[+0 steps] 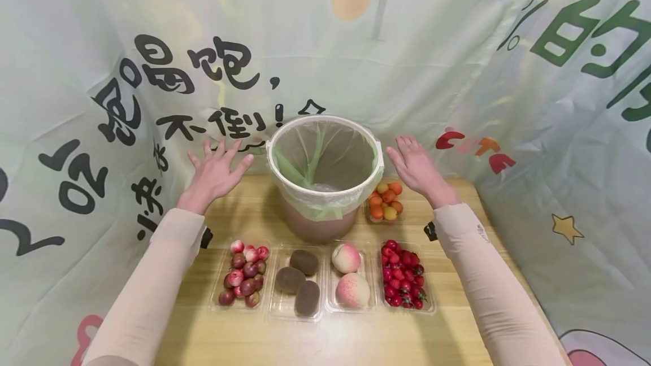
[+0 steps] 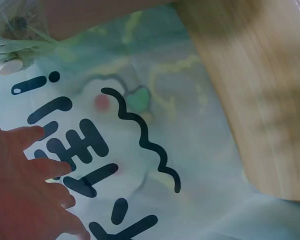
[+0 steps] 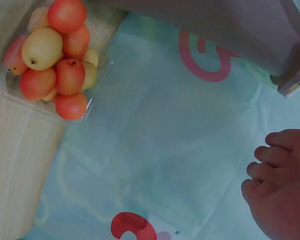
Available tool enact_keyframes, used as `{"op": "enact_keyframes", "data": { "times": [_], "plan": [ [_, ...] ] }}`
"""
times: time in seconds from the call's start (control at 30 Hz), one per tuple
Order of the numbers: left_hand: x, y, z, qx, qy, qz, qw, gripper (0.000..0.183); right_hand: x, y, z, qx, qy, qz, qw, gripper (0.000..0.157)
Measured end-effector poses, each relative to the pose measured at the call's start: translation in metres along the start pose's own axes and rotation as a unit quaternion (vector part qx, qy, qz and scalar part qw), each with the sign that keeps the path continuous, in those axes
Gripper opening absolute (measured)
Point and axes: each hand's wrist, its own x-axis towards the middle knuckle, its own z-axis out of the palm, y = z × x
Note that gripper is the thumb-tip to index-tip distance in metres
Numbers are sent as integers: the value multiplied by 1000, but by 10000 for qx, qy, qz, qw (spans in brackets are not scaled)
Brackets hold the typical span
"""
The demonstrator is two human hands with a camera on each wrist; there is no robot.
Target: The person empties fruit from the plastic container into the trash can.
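A pinkish-brown bin [image 1: 319, 225] with a white rim and a pale green bag lining stands at the back of the wooden table. To its left, my left hand [image 1: 216, 173] hovers with spread fingers, apart from the rim. On the other side, my right hand [image 1: 414, 165] is raised just off the rim, its fingers straight. Neither hand holds anything. Below the right hand, a clear tray of small orange and yellow fruits [image 1: 387, 201] sits beside the bin; the right wrist view shows these fruits [image 3: 55, 60] closely.
Along the front lie clear trays of reddish-purple plums [image 1: 248, 284], kiwis [image 1: 291, 280], peaches [image 1: 353, 290] and red berry-like fruits [image 1: 404, 275]. Printed cloth [image 1: 305, 33] hangs close behind and on both sides of the table [image 1: 330, 343].
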Motion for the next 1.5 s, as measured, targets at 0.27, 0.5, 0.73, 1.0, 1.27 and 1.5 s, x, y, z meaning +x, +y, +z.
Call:
{"op": "enact_keyframes", "data": {
  "times": [0.27, 0.5, 0.73, 1.0, 1.27, 1.5],
  "plan": [
    [-7, -4, 5, -234, -168, -118, 9995, 87, 4, -6, -3, 136, 92, -92, 9998, 75],
    [-23, -16, 12, -376, -250, -270, 9986, 87, 11, -19, -3, 232, -92, -60, 9997, 80],
    [-45, -35, 29, -750, -439, -308, 9957, 83, 17, -32, -4, 319, -143, -165, 9993, 77],
    [-78, -50, 48, -1074, -740, -683, 9891, 83, 23, -47, -1, 298, -381, -203, 9986, 82],
    [-106, -64, 66, -1071, -604, -617, 9905, 63, 25, -50, 6, 311, -610, -207, 9974, 85],
    [-125, -74, 79, -1340, -953, -732, 9837, 55, 24, -51, 11, 353, -625, -241, 9971, 83]
  ]
}}
